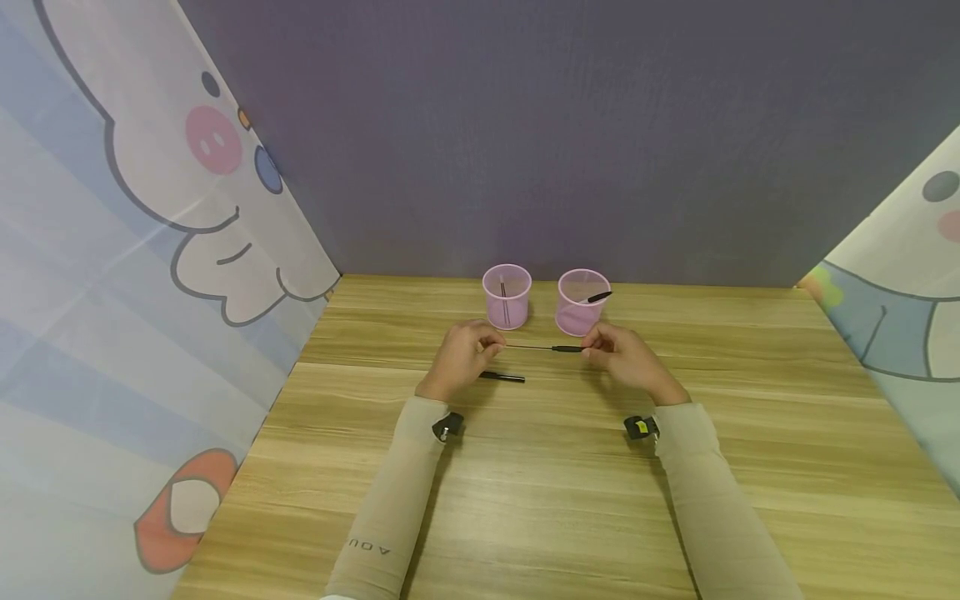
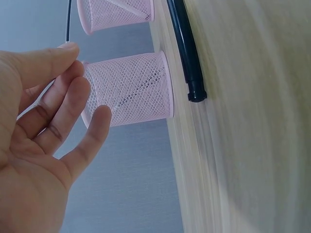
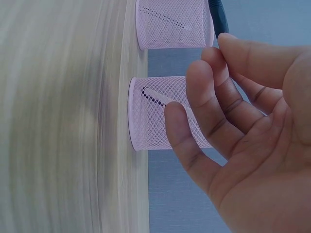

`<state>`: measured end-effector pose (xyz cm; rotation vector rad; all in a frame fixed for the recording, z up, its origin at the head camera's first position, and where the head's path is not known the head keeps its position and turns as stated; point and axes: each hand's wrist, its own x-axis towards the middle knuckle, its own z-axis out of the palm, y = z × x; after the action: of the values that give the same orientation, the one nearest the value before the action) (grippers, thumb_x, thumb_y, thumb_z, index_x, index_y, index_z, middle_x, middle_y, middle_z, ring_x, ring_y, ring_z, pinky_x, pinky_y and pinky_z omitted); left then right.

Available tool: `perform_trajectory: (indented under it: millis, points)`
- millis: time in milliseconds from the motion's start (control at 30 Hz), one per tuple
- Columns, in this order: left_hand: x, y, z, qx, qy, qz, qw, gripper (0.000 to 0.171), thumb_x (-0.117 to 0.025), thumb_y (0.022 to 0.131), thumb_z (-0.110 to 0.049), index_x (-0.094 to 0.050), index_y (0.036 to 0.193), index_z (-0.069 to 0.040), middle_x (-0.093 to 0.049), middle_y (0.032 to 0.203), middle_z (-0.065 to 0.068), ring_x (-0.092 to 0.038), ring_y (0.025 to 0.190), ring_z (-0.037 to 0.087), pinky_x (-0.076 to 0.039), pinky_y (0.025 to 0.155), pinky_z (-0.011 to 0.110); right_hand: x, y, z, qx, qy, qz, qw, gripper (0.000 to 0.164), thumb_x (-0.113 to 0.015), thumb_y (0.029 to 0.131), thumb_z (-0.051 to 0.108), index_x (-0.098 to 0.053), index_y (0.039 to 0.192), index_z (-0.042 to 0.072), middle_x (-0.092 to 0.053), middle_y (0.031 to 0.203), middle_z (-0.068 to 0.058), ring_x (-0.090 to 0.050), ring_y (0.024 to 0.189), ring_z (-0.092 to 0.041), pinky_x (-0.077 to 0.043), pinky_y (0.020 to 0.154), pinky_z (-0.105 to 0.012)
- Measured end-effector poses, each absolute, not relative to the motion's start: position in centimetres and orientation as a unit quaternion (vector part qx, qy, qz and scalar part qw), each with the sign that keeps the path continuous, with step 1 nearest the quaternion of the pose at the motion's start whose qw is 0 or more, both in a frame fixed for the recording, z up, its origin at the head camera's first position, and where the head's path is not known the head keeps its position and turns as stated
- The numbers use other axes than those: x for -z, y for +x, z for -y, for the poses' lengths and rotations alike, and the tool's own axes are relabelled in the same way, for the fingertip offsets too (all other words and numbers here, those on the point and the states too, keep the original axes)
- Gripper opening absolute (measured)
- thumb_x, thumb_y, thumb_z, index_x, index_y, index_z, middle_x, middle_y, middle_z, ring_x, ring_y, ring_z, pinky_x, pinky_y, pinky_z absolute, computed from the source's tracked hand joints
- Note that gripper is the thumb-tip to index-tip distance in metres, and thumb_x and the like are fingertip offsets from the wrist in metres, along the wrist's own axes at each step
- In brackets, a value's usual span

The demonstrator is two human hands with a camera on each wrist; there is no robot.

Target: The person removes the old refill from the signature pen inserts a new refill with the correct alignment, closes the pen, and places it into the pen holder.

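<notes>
Rod (image 1: 566, 349) held up in the air over the far half of the tabletop (image 1: 540, 500), in front of both cups, roughly parallel to the far edge. Thin shaft toward my left, black grip toward my right.

My left hand (image 1: 459, 360) pinches the shaft's end, thumb against fingertips, little finger standing apart. My right hand (image 1: 626, 360) pinches the grip's end, remaining fingers loosely bent.

Black stick (image 1: 512, 378) lying on the tabletop, nearer me than the rod, one end just beside my left hand in the head view.

Left cup (image 1: 507, 315): pink mesh, upright, near the far edge; thin dark stick material inside, number hard to tell. Right cup (image 1: 574, 322): same kind, upright, just beside it, apart. A black-ended stick (image 1: 599, 297) leans in it, dark end over the right rim.

Black device at each wrist, on the inner side; beige sleeves (image 1: 390, 500) on both arms.

Grey wall (image 1: 562, 142) along the far edge; cartoon-printed curtain (image 1: 90, 292) along the left edge, similar print beyond the right.
</notes>
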<state>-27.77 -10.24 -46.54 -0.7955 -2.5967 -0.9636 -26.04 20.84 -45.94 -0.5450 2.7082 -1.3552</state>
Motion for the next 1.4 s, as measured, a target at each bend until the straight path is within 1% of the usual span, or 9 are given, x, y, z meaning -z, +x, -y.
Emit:
perform_trajectory:
  millis: [367,567,767,933,1233,1400]
  points:
    - [46.32,-27.77,10.51,0.333,-0.268,0.895,0.125,0.005,-0.079,0.089,-0.006,-0.077,0.092,-0.009,-0.075,0.091,0.002,-0.067,0.081,0.014,-0.057,0.075,0.031,45.86,-26.03,-20.88,0.439,-0.176,-0.881,0.022,0.007,-0.066,0.097,0.005,-0.066,0.103,0.001,-0.068,0.093,-0.015,-0.059,0.085,-0.023,-0.049,0.075,-0.029]
    - [46.42,-27.8,10.66,0.327,-0.261,0.899,0.128,0.006,-0.079,0.088,-0.007,-0.077,0.092,-0.01,-0.073,0.089,0.001,-0.067,0.081,0.013,-0.056,0.074,0.029,45.86,-26.1,-20.95,0.438,-0.174,-0.882,0.025,0.005,-0.066,0.098,0.006,-0.066,0.102,0.004,-0.068,0.093,-0.016,-0.059,0.084,-0.022,-0.05,0.075,-0.03]
    - [46.34,-27.82,10.8,0.327,-0.259,0.899,0.131,0.006,-0.08,0.087,-0.006,-0.077,0.092,-0.01,-0.073,0.089,0.002,-0.067,0.081,0.014,-0.056,0.073,0.029,45.8,-26.05,-20.98,0.436,-0.174,-0.883,0.023,0.006,-0.067,0.097,0.006,-0.066,0.102,0.004,-0.068,0.093,-0.015,-0.06,0.086,-0.023,-0.05,0.076,-0.03]
    - [46.31,-27.88,10.87,0.332,-0.255,0.899,0.124,0.005,-0.079,0.088,-0.006,-0.078,0.091,-0.01,-0.074,0.091,0.002,-0.067,0.082,0.014,-0.057,0.073,0.029,45.8,-26.01,-21.0,0.435,-0.175,-0.883,0.019,0.004,-0.067,0.097,0.007,-0.066,0.1,0.005,-0.069,0.093,-0.016,-0.06,0.085,-0.022,-0.05,0.076,-0.029]
    - [46.46,-28.0,10.98,0.34,-0.255,0.896,0.133,0.005,-0.079,0.088,-0.006,-0.078,0.09,-0.009,-0.074,0.091,0.003,-0.068,0.082,0.015,-0.057,0.071,0.028,45.8,-26.0,-21.11,0.439,-0.168,-0.882,0.019,0.005,-0.068,0.096,0.005,-0.066,0.101,0.003,-0.068,0.093,-0.016,-0.061,0.086,-0.023,-0.049,0.076,-0.027]
    - [46.53,-28.11,11.1,0.341,-0.253,0.895,0.135,0.005,-0.08,0.087,-0.006,-0.078,0.09,-0.009,-0.074,0.089,0.002,-0.067,0.081,0.014,-0.056,0.071,0.028,45.76,-26.03,-21.19,0.441,-0.166,-0.882,0.02,0.006,-0.067,0.097,0.004,-0.066,0.102,0.001,-0.068,0.094,-0.018,-0.061,0.086,-0.024,-0.049,0.076,-0.027]
